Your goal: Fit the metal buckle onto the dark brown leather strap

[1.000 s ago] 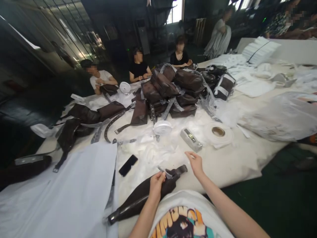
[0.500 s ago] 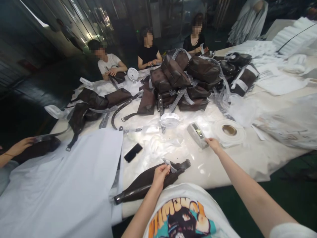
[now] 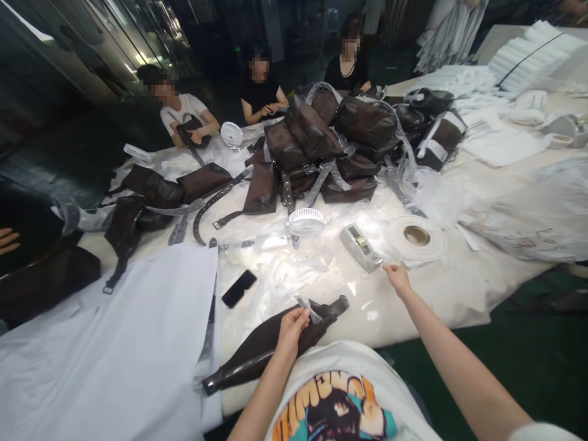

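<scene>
Left hand [image 3: 292, 329] pinches a plastic strip [image 3: 315, 316]; right hand [image 3: 397, 279], fingertips together by the tape dispenser [image 3: 359, 247], has no clear hold. I'd expect the bag [image 3: 260, 343] soft, light, best held mid-body.

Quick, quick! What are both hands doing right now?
Left hand: closed, holding a clear strip.
Right hand: closed beside the tape dispenser; can't tell if it holds anything.

Dark brown bag [image 3: 257, 343]; grey tape dispenser [image 3: 359, 247]; white fan [image 3: 306, 222].
</scene>
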Demonstrator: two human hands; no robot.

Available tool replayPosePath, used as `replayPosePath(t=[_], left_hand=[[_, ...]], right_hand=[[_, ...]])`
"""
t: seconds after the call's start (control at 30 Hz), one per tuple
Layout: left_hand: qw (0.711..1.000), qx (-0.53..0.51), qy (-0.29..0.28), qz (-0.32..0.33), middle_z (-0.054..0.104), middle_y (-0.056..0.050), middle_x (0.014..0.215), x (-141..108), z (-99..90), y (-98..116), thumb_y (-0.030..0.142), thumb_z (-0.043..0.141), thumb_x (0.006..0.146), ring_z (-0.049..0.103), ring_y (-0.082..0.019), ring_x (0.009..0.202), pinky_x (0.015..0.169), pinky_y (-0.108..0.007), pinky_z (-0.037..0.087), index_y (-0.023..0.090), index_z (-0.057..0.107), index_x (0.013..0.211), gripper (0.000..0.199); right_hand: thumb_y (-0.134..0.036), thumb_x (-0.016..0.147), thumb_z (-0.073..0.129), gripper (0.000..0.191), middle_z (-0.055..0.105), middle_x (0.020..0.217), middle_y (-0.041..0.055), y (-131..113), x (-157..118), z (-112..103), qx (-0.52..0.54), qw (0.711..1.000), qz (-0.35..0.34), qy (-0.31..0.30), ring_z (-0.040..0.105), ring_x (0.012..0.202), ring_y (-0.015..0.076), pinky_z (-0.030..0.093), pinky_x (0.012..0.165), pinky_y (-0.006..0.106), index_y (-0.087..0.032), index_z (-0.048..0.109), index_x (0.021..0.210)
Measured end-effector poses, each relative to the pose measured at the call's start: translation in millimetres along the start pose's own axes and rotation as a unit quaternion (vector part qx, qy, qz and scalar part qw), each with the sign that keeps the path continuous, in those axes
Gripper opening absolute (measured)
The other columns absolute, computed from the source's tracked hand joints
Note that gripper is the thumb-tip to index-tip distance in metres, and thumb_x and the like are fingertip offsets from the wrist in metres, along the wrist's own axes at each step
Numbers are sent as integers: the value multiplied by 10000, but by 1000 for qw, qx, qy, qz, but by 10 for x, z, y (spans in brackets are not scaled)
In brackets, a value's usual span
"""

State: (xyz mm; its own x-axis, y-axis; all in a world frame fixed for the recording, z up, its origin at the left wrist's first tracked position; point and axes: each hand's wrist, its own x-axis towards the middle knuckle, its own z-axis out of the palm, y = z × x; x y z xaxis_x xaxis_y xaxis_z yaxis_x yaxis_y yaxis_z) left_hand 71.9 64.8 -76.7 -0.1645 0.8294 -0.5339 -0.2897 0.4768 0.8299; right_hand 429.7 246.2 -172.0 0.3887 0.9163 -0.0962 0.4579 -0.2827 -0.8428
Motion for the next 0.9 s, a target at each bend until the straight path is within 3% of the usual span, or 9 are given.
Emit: replayPosePath(t=[0.2,0.3,0.33,0.4,0.43,0.5,0.57,0.73,0.9], left_hand=[[1000,-17,10,-5,623,-3,616,-22,4,7,504,863,625,493,-87,579,605,-217,390,136,735,708,398],[1000,-22,8,-3,641,-10,617,-54,30,-1,503,858,624,519,-96,585,616,-226,406,137,745,707,392],[1000,-23,8,-4,649,-15,619,-61,41,4,500,859,621,529,-98,587,622,-230,413,135,748,708,391],[1000,-22,14,-11,666,-25,625,-73,65,27,491,861,615,549,-103,590,634,-236,424,133,753,712,387],[1000,-20,18,-14,675,-30,631,-79,79,44,488,861,615,560,-107,596,640,-239,429,133,756,718,384],[1000,-17,21,-15,687,-36,639,-96,104,82,486,861,614,581,-117,611,652,-244,437,136,759,721,380],[1000,-14,13,-3,688,-37,636,-117,122,111,495,859,617,588,-123,619,651,-247,437,138,757,711,383],[999,-33,5,6,703,-48,649,-159,103,116,513,864,613,589,-122,616,660,-252,447,132,755,708,408],[999,-32,-24,6,727,-65,682,-198,41,137,457,904,573,607,-130,624,677,-264,456,118,763,727,398]], right_hand=[[-537,713,539,380,519,453,91,40,-334,20,0,994,101,41,605,669,308,446,635,416,-277,426,460],[-569,742,521,377,577,551,97,-134,-593,-5,21,994,104,-2,627,752,315,464,657,410,-261,468,531],[-576,743,537,372,614,619,91,-261,-685,0,37,994,92,-40,633,774,298,477,668,393,-240,523,585],[-569,755,589,362,658,750,62,-620,-891,32,77,978,31,-190,634,812,250,497,709,350,-210,607,713],[-552,772,611,348,661,787,46,-839,-1003,59,95,950,-17,-296,627,820,226,498,731,331,-205,626,759],[-502,834,609,308,644,802,27,-1287,-1229,134,91,857,-127,-492,601,796,192,481,731,306,-199,630,781],[-429,876,590,258,628,810,26,-1659,-1423,231,36,792,-220,-568,579,765,177,455,702,294,-197,626,769],[-226,870,573,150,626,815,62,-1995,-1641,432,-173,746,-395,-507,583,809,212,420,752,320,-188,642,743],[-235,883,589,156,650,839,76,-1972,-1664,453,-222,734,-430,-477,609,865,238,423,763,324,-193,675,760]])
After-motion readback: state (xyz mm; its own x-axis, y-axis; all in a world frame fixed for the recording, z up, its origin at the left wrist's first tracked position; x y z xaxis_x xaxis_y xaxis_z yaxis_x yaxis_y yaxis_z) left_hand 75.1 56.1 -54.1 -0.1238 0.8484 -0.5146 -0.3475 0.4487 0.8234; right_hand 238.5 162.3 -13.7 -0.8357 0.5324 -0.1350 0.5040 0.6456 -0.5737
